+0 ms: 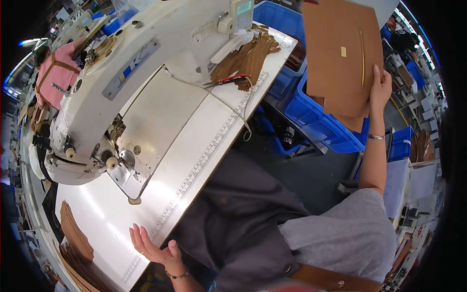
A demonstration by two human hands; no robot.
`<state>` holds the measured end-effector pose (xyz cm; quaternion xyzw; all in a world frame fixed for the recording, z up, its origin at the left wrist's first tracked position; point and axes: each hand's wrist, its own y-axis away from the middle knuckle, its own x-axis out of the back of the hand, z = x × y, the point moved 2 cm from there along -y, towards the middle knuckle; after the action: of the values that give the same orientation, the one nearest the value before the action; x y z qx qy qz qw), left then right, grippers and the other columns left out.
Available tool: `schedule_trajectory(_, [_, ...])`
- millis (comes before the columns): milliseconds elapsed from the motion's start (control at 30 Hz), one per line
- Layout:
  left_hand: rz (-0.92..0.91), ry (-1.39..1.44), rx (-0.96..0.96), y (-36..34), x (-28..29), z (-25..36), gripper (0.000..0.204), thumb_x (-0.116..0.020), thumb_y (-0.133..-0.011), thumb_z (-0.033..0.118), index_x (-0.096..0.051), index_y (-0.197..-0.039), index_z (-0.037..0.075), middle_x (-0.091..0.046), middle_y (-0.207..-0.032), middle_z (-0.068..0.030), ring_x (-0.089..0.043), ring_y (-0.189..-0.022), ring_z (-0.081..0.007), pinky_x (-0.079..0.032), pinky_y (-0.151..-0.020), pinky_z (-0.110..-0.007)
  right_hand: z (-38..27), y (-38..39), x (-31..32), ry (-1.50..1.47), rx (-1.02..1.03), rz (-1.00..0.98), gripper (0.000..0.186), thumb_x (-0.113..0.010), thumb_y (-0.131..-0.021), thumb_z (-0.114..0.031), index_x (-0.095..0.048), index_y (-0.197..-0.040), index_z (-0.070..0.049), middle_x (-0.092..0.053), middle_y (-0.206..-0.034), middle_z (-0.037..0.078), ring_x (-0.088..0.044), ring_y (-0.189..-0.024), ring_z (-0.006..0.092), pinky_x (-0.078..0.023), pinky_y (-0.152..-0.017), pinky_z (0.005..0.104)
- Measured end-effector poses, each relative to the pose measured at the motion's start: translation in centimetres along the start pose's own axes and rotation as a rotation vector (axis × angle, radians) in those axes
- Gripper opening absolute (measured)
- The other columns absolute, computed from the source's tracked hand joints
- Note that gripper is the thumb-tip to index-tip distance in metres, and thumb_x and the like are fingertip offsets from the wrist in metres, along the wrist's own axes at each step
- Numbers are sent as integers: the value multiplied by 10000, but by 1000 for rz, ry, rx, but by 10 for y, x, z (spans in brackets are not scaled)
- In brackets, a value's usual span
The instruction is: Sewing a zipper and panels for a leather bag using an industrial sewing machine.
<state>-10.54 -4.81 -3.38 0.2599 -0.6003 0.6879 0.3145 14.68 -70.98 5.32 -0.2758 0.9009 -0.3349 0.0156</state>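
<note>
Grasping the lower right edge of a brown panel [335, 73], the right hand [379, 92] holds it at 2 o'clock, over a blue bin [323, 129]. The left hand [158, 250], fingers spread and unloaded, is at 7 o'clock by the table [107, 214]. Apparent step: one-handed panel handling. Any shift probably calls for edge support, clear of the bin rim.

Brown panel [335, 68], smooth and matt like leather, with a metallic-looking gold-coloured strip [362, 58]. White sewing machine [163, 39] in glossy painted casing; white tabletop [114, 216], slick enough to throw light back. Smooth blue plastic bin [309, 114]. Dark matt cloth apron [243, 204]; grey cloth sleeve [340, 228].
</note>
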Motion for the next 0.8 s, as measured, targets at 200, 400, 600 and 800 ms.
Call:
schedule_trajectory(200, [-28,-8,32,-2,0,1,796,-435,-1064,652,-573,-1424,-44,-577,-1465,-268,-515,-1387,-483,-424,-1130,-574,17,5,-39,476,436,-80,315,-681,-1025,-278,-699,-1236,-45,-701,-1224,148,-685,-1087,316,-527,-973,416])
schedule_trajectory(400, [-86,-6,70,-3,1,2,746,-440,-1071,625,-597,-1405,-23,-593,-1458,-247,-502,-1401,-480,-403,-1147,-567,-53,64,-199,420,1095,-612,220,-633,-885,-68,-742,-1076,-63,-739,-1120,57,-683,-1014,285,-551,-897,410])
schedule_trajectory(600, [-111,9,90,-3,2,3,731,-423,-1076,616,-603,-1405,-12,-598,-1462,-230,-486,-1426,-461,-384,-1169,-554,-72,67,-278,668,1156,-1036,350,-619,-828,10,-733,-1153,-54,-737,-1178,75,-685,-1114,299,-561,-944,382])
schedule_trajectory(800, [-127,25,104,-3,2,3,720,-423,-1076,608,-615,-1389,-11,-610,-1441,-230,-496,-1412,-475,-401,-1151,-559,-76,55,-268,324,1098,-903,380,-616,-823,44,-727,-1173,-54,-737,-1193,106,-699,-1074,334,-580,-914,413])
